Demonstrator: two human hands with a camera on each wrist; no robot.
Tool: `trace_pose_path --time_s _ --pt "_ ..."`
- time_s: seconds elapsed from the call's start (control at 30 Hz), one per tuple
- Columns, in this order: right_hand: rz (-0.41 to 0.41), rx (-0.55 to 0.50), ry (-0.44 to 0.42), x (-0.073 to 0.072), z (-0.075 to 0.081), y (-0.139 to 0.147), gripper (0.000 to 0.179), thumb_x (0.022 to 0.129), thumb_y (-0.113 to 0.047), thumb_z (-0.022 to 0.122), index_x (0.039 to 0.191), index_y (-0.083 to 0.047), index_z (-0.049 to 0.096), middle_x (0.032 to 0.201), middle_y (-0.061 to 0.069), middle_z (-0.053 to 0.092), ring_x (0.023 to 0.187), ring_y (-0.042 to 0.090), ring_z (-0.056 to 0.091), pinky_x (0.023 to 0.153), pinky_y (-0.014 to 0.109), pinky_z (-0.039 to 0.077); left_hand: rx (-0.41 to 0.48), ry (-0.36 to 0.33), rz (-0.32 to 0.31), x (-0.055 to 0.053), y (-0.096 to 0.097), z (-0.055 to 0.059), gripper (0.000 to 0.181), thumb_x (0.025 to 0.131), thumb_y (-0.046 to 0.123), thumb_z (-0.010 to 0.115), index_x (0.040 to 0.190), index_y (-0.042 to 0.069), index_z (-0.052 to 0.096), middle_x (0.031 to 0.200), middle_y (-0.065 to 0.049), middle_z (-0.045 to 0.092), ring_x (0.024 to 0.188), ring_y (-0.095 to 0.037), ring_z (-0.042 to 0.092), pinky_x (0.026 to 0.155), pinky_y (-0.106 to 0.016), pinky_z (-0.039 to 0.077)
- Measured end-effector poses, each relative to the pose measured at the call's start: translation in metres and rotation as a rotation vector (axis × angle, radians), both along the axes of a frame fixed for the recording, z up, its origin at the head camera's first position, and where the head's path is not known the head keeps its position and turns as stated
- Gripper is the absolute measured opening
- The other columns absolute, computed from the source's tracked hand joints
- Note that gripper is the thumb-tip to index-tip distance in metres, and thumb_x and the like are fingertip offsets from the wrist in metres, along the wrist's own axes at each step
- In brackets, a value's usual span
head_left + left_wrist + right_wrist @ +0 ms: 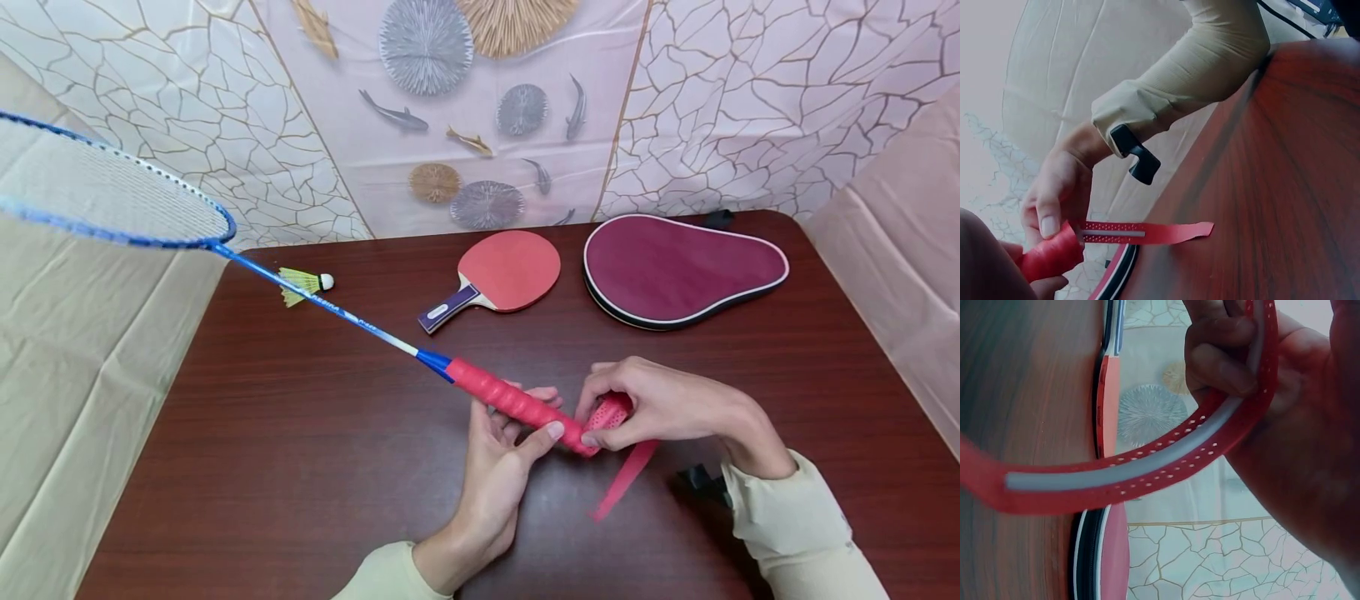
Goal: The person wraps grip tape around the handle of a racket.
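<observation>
A blue badminton racket [330, 308] is held up at a slant, its strung head at the far left of the head view. Red grip tape [495, 392] is wound in ridges round its handle. My left hand [498, 467] holds the handle from below near its butt, thumb on top. At the butt my right hand [652, 404] pinches the loose end of the grip tape [1166, 459], thumb and fingers close to the handle. That end is perforated, with a pale strip along its middle, and its tail [1179, 233] hangs down past the hand.
Along the back of the dark wooden table [300, 467] lie a yellow shuttlecock [303, 283], a red table tennis bat [510, 271] and a maroon bat case [675, 267]. A patterned cloth [697, 108] hangs behind. A black strap piece [1135, 156] sits at the right sleeve.
</observation>
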State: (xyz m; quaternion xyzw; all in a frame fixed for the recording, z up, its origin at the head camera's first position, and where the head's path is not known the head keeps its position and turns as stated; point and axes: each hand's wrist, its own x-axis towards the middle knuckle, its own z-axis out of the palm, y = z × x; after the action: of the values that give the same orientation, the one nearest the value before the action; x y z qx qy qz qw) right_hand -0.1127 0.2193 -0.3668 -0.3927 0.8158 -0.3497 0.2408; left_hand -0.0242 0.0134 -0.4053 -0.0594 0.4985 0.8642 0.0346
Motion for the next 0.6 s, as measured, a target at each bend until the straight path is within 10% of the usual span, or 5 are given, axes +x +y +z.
trace_pose_path --time_s 0.6 --pt "-0.114 0.032 0.067 -0.0026 -0.0040 -0.0055 0.032 0.073 -0.047 0.084 0.072 -0.030 0.058 0.056 -0.012 0.047 0.052 0.001 0.039 0.045 0.022 0.034 0.013 -0.058 -0.047 -0.0070 -0.0034 -0.0045 0.054 0.077 -0.010 0.076 0.115 0.006 0.041 0.108 -0.020 0.066 0.096 -0.034 0.067 0.076 -0.044 0.057"
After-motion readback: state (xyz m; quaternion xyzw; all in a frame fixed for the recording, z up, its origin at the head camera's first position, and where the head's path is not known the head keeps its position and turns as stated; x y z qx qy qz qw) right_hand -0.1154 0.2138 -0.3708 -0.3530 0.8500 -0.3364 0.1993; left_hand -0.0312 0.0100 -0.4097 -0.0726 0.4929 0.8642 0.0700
